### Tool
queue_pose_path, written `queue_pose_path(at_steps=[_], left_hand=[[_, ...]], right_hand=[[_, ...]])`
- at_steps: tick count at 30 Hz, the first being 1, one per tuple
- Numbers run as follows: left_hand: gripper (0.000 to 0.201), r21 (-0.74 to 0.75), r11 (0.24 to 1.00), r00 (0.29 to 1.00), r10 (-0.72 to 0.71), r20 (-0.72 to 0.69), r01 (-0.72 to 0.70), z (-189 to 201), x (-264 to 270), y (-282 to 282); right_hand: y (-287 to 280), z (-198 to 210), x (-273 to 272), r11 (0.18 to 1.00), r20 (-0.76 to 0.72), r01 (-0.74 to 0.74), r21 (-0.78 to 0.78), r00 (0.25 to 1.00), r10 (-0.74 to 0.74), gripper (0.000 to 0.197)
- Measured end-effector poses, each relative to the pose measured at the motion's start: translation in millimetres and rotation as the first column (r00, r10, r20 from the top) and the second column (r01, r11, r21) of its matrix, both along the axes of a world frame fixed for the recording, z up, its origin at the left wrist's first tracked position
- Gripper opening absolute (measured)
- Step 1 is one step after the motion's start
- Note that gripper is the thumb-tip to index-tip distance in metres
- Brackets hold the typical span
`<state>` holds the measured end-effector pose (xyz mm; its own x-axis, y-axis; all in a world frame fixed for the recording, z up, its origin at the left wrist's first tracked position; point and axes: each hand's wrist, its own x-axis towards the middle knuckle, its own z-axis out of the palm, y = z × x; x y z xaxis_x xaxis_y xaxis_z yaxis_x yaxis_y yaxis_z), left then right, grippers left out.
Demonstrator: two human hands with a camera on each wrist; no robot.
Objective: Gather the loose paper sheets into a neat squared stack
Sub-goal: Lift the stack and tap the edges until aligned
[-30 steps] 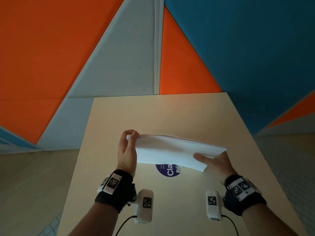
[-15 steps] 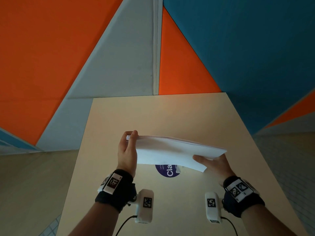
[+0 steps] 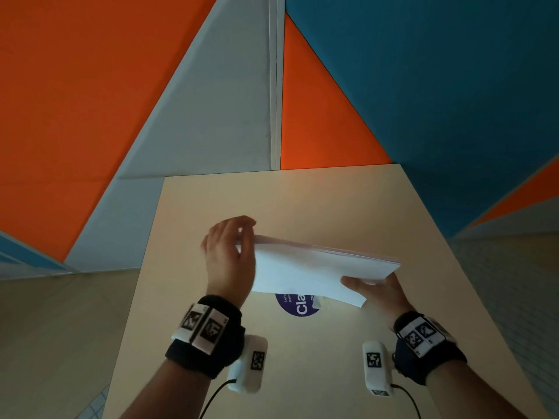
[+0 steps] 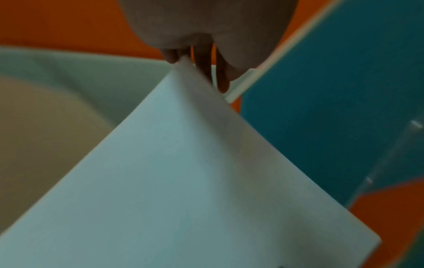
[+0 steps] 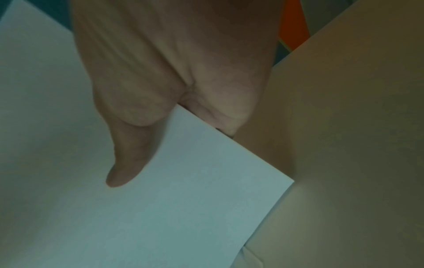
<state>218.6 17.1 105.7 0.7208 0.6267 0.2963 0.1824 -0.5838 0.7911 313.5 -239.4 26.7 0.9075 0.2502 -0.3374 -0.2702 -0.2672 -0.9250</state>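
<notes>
Both hands hold the paper stack [image 3: 317,267] up between them: the right hand [image 3: 378,293] pinches its near corner, and the left hand [image 3: 228,255] curls round the other end. If either grip slips, the sheets could slide apart and spill.

Both forearms enter from the bottom of the head view, each with a dark wristband carrying black-and-white marker tags and a white camera pod. Left hand [image 3: 230,255], centre-left, back toward the camera, fingers [image 4: 220,79] curled at the left end of the paper stack [image 3: 320,270]; image blurred there. Right hand [image 3: 378,293], right of centre, pinches the stack's right end, thumb [image 5: 128,156] flat on top, other fingers hidden underneath.
</notes>
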Motion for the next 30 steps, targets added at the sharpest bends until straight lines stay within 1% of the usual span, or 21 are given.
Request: queue_pose_path(at_steps=[1,2,3,5,6,9,10,11,13,15,17,19,20,21,22,24,26,27,29,30], left_hand=[[0.025,0.184,0.982,0.999,-0.027,-0.045,0.035,5.2,1.9,-6.6],[0.030,0.300,0.949,0.992,-0.060,-0.113,0.091,10.6,4.6,-15.2],[0.032,0.358,0.920,0.979,-0.097,-0.182,0.157,14.4,8.6,-24.4],[0.036,0.400,0.868,0.930,-0.162,-0.328,0.293,16.5,18.1,-42.6],[0.039,0.431,0.838,0.910,-0.167,-0.379,0.334,14.4,22.3,-49.1],[0.053,0.527,0.753,0.880,-0.142,-0.454,0.394,8.5,33.7,-57.6],[0.054,0.553,0.728,0.874,-0.133,-0.467,0.406,7.0,35.7,-58.0],[0.053,0.578,0.706,0.873,-0.119,-0.473,0.409,6.5,37.5,-58.1],[0.046,0.615,0.679,0.883,-0.105,-0.458,0.400,7.7,40.4,-55.9],[0.042,0.626,0.664,0.884,-0.117,-0.453,0.409,8.3,40.3,-52.8],[0.045,0.605,0.641,0.860,-0.183,-0.476,0.472,9.8,37.4,-50.9],[0.059,0.518,0.612,0.772,-0.266,-0.577,0.598,14.2,34.5,-48.5],[0.062,0.476,0.593,0.723,-0.288,-0.628,0.650,16.4,33.8,-45.7],[0.059,0.449,0.565,0.680,-0.302,-0.668,0.692,18.3,34.5,-42.3],[0.050,0.439,0.535,0.651,-0.309,-0.693,0.722,18.7,35.9,-38.3],[0.034,0.453,0.504,0.641,-0.300,-0.706,0.735,20.6,37.7,-34.0],[0.030,0.452,0.521,0.653,-0.306,-0.693,0.724,25.2,39.0,-36.3],[0.029,0.438,0.540,0.656,-0.318,-0.685,0.719,29.0,39.1,-39.6],[0.028,0.392,0.588,0.660,-0.354,-0.662,0.708,37.8,40.1,-44.5],[0.027,0.364,0.621,0.672,-0.377,-0.637,0.694,41.8,40.6,-44.6]], right_hand=[[-0.6,-1.4,0.3,1.000,-0.004,-0.003,-0.013,1.000,0.003,0.012],[-1.2,-1.7,0.1,1.000,-0.009,-0.003,-0.026,1.000,0.003,0.015],[-1.5,-1.6,-0.6,0.999,-0.012,-0.006,-0.032,1.000,0.006,0.015],[-2.3,-1.8,-1.0,0.999,0.004,-0.017,-0.028,1.000,0.017,0.014],[-2.3,-1.6,-1.1,0.999,0.010,-0.015,-0.031,1.000,0.015,0.015],[-3.5,-3.9,1.1,1.000,0.017,-0.008,-0.025,1.000,0.009,0.031],[-3.3,-3.2,0.9,1.000,0.016,-0.013,-0.021,1.000,0.014,0.035],[-3.1,-2.5,0.5,0.999,0.016,-0.029,-0.020,0.999,0.029,0.038],[-1.7,0.4,-0.6,0.999,0.014,-0.034,-0.010,0.999,0.034,0.032],[0.3,3.8,-0.9,0.999,0.013,-0.033,0.001,0.999,0.033,0.024],[1.9,2.5,-0.1,1.000,-0.003,-0.011,-0.018,1.000,0.010,0.024],[2.8,3.8,-0.4,1.000,-0.024,0.006,-0.008,1.000,-0.006,0.021],[2.6,2.6,-0.6,1.000,-0.027,0.010,-0.017,1.000,-0.011,0.020],[3.2,2.8,-1.3,1.000,-0.023,0.002,-0.028,1.000,-0.003,0.023],[4.0,3.7,-1.3,1.000,-0.017,0.006,-0.031,1.000,-0.006,0.027],[5.1,9.4,-0.3,0.999,-0.010,0.024,-0.030,1.000,-0.024,0.025],[6.5,17.7,3.5,0.999,0.024,0.017,-0.028,1.000,-0.016,0.021],[7.8,24.0,5.2,1.000,0.067,-0.015,-0.022,0.998,0.016,0.019],[9.8,36.8,10.0,0.997,0.143,-0.065,-0.030,0.987,0.069,0.019],[10.6,45.3,11.4,0.997,0.176,-0.065,-0.043,0.982,0.072,0.019]])
